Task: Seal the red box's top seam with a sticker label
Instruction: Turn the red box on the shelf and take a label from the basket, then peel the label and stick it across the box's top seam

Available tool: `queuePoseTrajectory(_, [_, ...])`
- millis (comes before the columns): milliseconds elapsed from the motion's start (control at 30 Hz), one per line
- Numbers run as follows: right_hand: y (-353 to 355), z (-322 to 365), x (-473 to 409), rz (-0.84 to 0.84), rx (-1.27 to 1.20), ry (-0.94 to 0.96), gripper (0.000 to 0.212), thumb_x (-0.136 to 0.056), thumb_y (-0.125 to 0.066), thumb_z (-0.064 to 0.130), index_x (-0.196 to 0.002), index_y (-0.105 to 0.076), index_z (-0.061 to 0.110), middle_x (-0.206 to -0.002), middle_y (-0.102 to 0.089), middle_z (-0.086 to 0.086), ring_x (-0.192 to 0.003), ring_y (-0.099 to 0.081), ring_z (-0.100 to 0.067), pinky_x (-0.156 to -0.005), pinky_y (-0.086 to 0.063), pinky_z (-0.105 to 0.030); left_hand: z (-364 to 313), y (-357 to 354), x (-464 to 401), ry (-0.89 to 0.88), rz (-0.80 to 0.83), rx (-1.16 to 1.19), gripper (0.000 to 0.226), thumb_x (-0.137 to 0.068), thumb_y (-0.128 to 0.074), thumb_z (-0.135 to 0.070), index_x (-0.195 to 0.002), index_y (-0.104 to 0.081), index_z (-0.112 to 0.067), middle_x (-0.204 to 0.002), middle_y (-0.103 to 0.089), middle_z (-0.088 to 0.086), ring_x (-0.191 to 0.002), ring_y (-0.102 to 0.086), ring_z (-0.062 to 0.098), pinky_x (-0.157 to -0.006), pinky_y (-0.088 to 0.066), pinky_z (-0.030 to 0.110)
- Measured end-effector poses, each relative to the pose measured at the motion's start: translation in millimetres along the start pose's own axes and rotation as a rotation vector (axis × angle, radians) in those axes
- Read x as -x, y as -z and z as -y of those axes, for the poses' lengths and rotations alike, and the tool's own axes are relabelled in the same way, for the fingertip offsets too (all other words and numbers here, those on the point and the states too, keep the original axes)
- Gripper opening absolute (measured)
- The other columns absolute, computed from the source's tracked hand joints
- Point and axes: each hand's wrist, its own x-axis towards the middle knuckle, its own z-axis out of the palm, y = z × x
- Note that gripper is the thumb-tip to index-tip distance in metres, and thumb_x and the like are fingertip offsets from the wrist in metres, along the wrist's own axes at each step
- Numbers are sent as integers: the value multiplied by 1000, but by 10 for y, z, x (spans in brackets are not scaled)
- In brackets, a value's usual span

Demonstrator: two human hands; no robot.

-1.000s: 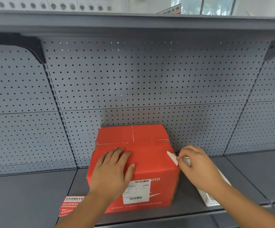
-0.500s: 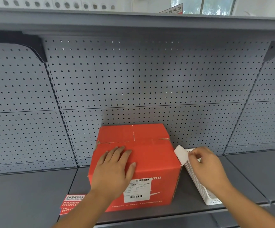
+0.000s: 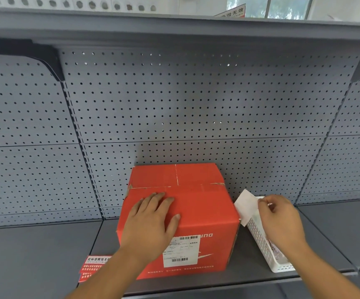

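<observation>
The right hand [image 3: 280,219] makes the grip: thumb and fingertips [image 3: 263,207] pinch one edge of a white label [image 3: 245,205], which stands up tilted in the air just beside the right face of the red box [image 3: 196,212], above the near end of a white mesh basket [image 3: 261,238]. Whether the label is free of any backing cannot be told. The left hand [image 3: 151,223] lies flat and open on the box, palm down near its front top edge, gripping nothing and seemingly steadying it. The box sits on the grey shelf [image 3: 45,251], against the pegboard back; its top seam [image 3: 153,187] runs left to right across the lid, beyond the left fingertips and up-left of the held label, apart from it. Judging by this, the step in hand is bringing the picked label to the box; nothing is yet stuck over the seam. The next move calls for carrying the label up and left over the lid, laying it across the seam, then pressing it flat. Red stickers [image 3: 95,265] lie on the shelf left of the box.
</observation>
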Motion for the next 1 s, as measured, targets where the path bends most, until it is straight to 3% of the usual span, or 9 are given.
queuePoseTrajectory(200, [74, 25, -131, -3, 2, 20, 16, -94, -58, 17, -79, -63, 20, -83, -67, -5, -70, -62, -19, -59, -42, -33, -15, 23, -6, 7, -7, 45, 56, -98, -32, -62, -142, -51, -34, -153, -50, -7, -146, -37, 18, -122, -22, 44])
queuePoseTrajectory(333, [50, 224, -139, 2, -9, 168, 18, -93, -65, 13, -76, -65, 20, -86, -65, 1, -80, -62, -9, -65, -44, -33, -67, 83, -57, 38, -74, 167, 37, -90, -50, -53, -118, -67, -34, -125, -64, -14, -119, -57, 14, -104, -44, 41])
queuePoseTrajectory(433, [-35, 487, -84, 54, -42, 314, 22, -90, -68, 14, -71, -64, 25, -83, -64, 8, -79, -61, -5, -66, -46, -30, -228, 189, -159, 100, -108, 493, 10, -90, -64, -33, -95, -73, -32, -94, -72, -18, -88, -64, 3, -81, -50, 26])
queuePoseTrajectory(533, [-148, 772, -9, 88, -37, 470, 21, -89, -69, 16, -72, -62, 26, -82, -61, 12, -73, -59, -9, -65, -48, -31, -469, 346, -293, 230, 8, 890, 12, -93, -70, -23, -83, -78, -24, -81, -76, -9, -74, -67, 6, -71, -51, 20])
queuePoseTrajectory(600, [-232, 932, 39, 120, -18, 589, 15, -90, -69, 21, -77, -63, 24, -88, -61, 14, -74, -58, -9, -66, -50, -32, -587, 408, -392, 356, 35, 1084, 18, -95, -69, -28, -85, -78, -17, -81, -77, 1, -75, -70, 18, -70, -58, 28])
queuePoseTrajectory(700, [-371, 1063, 77, 188, 17, 727, 12, -92, -67, 26, -81, -63, 22, -94, -61, 14, -86, -57, -10, -72, -52, -35, -625, 441, -516, 531, 113, 1354, 29, -96, -69, -33, -94, -77, -5, -82, -77, 6, -77, -72, 15, -74, -61, 29])
queuePoseTrajectory(800, [-490, 1119, 74, 239, 11, 788, 12, -91, -64, 29, -82, -62, 22, -93, -59, 14, -90, -55, -12, -73, -52, -40, -571, 448, -556, 613, 115, 1523, 29, -95, -69, -19, -103, -71, 9, -86, -78, 14, -81, -74, 16, -79, -62, 31])
queuePoseTrajectory(900, [-589, 1109, 56, 288, -28, 799, 12, -92, -65, 32, -84, -62, 24, -90, -58, 16, -90, -54, -10, -74, -50, -36, -523, 458, -562, 650, 77, 1528, 22, -95, -65, -6, -100, -68, 15, -78, -76, 11, -72, -72, 12, -72, -60, 26])
queuePoseTrajectory(1000, [-631, 1051, -6, 300, -102, 724, 10, -93, -66, 33, -84, -63, 28, -85, -59, 16, -85, -54, -5, -73, -45, -27, -483, 448, -586, 682, 54, 1484, 19, -96, -66, -8, -95, -71, 11, -76, -74, 12, -70, -72, 15, -68, -60, 25])
